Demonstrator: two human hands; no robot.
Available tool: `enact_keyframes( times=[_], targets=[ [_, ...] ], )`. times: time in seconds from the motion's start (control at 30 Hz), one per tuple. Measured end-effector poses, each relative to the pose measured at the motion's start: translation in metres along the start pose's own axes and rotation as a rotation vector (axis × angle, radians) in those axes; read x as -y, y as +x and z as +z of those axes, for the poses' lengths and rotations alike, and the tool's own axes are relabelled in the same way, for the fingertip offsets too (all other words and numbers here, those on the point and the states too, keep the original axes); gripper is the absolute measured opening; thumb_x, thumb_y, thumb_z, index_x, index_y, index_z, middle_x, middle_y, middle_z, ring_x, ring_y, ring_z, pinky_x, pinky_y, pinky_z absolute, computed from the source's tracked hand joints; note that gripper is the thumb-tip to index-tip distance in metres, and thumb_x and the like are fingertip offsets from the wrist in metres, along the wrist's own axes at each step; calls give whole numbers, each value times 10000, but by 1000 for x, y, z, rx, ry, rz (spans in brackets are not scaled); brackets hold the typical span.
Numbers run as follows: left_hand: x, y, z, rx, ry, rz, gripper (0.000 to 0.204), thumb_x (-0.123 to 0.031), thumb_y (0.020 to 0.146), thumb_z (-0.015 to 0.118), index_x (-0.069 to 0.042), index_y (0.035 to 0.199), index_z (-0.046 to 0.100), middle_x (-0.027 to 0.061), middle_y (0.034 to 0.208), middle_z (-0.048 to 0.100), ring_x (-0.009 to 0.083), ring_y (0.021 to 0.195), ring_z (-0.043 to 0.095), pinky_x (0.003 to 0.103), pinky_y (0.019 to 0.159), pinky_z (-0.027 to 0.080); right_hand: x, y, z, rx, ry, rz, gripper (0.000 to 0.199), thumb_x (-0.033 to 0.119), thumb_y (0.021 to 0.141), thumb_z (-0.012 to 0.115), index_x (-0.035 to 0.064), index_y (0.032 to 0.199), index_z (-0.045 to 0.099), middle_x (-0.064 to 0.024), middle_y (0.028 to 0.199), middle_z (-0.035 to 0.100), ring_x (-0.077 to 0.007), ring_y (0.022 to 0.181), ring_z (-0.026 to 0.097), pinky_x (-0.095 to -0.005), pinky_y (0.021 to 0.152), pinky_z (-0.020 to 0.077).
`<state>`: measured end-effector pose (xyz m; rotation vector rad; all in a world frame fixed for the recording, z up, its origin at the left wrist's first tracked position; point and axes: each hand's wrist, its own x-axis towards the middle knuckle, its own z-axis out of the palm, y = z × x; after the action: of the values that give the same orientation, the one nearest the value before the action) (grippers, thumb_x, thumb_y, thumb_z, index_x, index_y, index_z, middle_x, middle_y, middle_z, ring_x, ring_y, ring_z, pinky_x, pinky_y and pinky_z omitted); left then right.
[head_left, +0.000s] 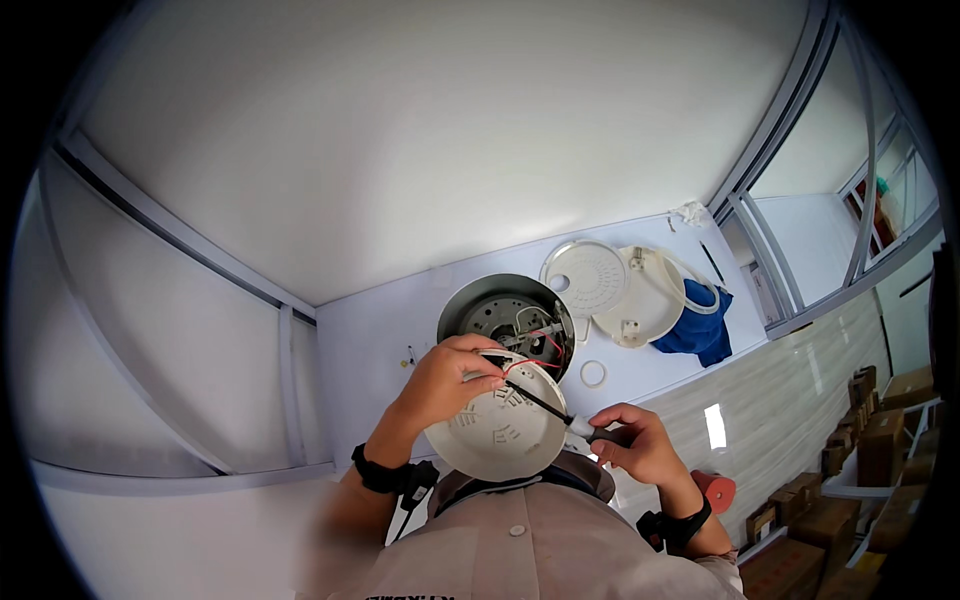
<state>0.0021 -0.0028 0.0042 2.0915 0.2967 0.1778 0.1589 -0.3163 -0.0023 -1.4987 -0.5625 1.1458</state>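
A shallow round cream cover (490, 440) is tilted between my body and a grey metal appliance housing (455, 305). My left hand (450, 378) is closed on the cover's upper left rim, thumb on the inner face. A thin red wire (532, 363) runs from my left fingertips toward the housing. In my right hand (640, 445) is a screwdriver (545, 405) with a long dark shaft and grey handle. Its shaft slants up and left across the cover, with the tip close to my left fingers. Exactly what the tip touches is hidden. Inside the housing, several wires and metal parts show.
Beyond the housing on the white table (375, 320) lie a perforated round plate (590, 285), a cream round lid (640, 310) and a blue cloth (705, 335). A small white ring (593, 374) is nearer. Cardboard boxes (880, 445) and a red roll (715, 492) stand right.
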Motion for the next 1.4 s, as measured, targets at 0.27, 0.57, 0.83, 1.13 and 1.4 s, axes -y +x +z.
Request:
enact_keyframes(
  times=[0.27,0.57,0.83,1.13,1.4],
  targets=[
    [-3,3,1,-49,214,143,102,-174,838,854,-112,919,850,62,1244,769,269,1083,720,376,911,591,5,-4,4,-94,-207,-152,277,23,880,840,11,1139,743,-54,1017,736,-98,849,679,-255,738,540],
    [-7,4,2,-115,228,178,68,-165,822,855,-116,866,840,53,1200,791,262,1011,747,373,858,606,22,-5,7,-127,-419,-323,300,-18,831,859,15,1108,748,-74,1014,733,-135,872,681,-269,736,526],
    [-6,5,4,-130,253,174,110,-161,816,871,-86,847,796,37,1201,793,249,978,743,366,807,613,30,-6,9,-145,-485,-352,301,8,810,854,6,1098,765,-139,1029,752,-251,887,733,-322,785,564],
    [-11,4,6,-134,215,105,201,-159,811,879,-74,903,722,31,1215,791,268,977,744,378,824,607,35,-5,8,-148,-520,-368,327,-24,801,860,22,1114,779,-143,1040,751,-257,892,747,-327,775,583],
    [-19,5,6,-135,175,54,303,-154,821,885,-81,969,630,21,1236,786,307,1033,739,399,871,595,48,-4,5,-147,-625,-415,316,-34,801,851,28,1104,786,-135,1039,747,-231,820,754,-307,707,598]
  ],
)
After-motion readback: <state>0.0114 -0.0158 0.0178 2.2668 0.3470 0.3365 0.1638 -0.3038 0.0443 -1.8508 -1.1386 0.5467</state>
